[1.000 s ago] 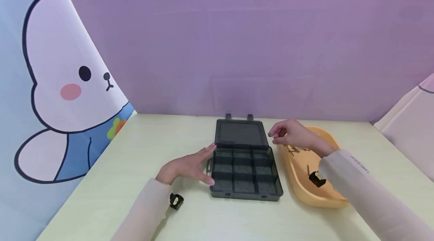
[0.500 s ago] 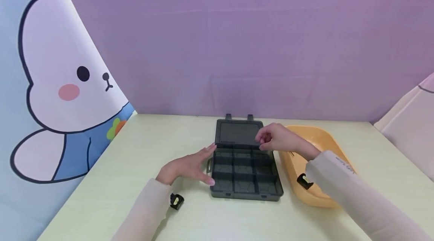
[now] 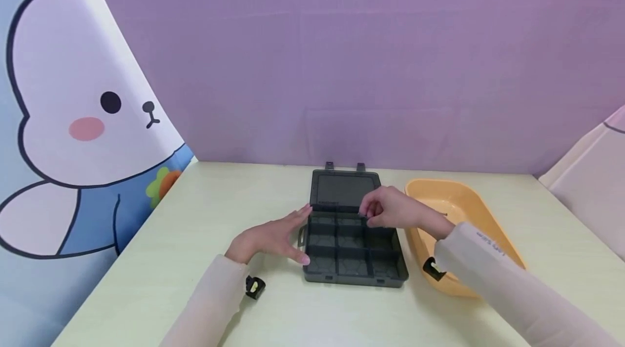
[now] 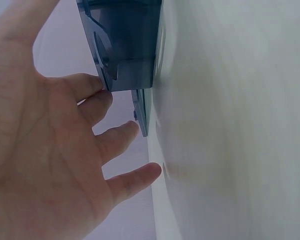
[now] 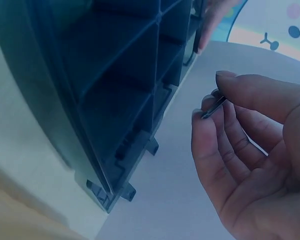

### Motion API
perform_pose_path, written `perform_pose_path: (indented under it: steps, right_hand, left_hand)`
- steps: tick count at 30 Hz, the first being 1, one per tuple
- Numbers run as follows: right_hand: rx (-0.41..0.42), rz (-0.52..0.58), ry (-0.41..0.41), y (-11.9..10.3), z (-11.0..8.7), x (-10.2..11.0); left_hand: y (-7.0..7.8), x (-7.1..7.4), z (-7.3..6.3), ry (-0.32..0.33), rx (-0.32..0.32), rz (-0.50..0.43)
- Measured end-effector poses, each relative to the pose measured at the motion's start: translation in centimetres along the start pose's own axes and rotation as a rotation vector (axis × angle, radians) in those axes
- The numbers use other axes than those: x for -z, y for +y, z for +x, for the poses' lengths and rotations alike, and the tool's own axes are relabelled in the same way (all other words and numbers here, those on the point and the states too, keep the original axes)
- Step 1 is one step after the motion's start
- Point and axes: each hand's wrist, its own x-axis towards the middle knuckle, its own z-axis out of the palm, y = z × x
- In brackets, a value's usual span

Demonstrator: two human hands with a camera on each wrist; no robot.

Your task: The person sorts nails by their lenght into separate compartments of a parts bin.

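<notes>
A dark translucent organizer box [image 3: 355, 280] with several compartments lies on the table, its lid [image 3: 337, 190] folded back flat. My left hand [image 3: 273, 238] has its fingers spread, thumb and fingertips right at the box's left side; in the left wrist view its fingertips meet the box wall [image 4: 132, 65]. Above the back row of compartments, my right hand [image 3: 393, 209] pinches a small dark metal screw [image 5: 215, 107] between thumb and forefinger. The screw is short and thin, partly covered by the thumb in the right wrist view.
An orange tray [image 3: 493, 222] stands to the right of the box, partly under my right forearm. One thin metal piece [image 3: 444, 213] shows inside it. Black wrist devices [image 3: 255, 287] sit at both sleeves. A purple cloth [image 3: 371, 65] hangs behind the table.
My right hand has moved left and slightly nearer, from over the tray's edge to above the box's back compartments, still holding the screw. The left hand stays put.
</notes>
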Motion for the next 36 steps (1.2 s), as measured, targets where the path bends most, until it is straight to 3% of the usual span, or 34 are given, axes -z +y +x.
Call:
perform_pose_path:
  steps: [15,36]
  right_hand:
    - [-0.047,0.031,-0.008,3.1,-0.4,-0.9]
    - [-0.002,0.069,-0.046,3.4,-0.7,-2.2]
  left_hand:
    - [0.2,-0.2,0.1,-0.008,-0.013,-0.013]
    - [-0.2,-0.4,-0.1,-0.001,0.004,-0.027]
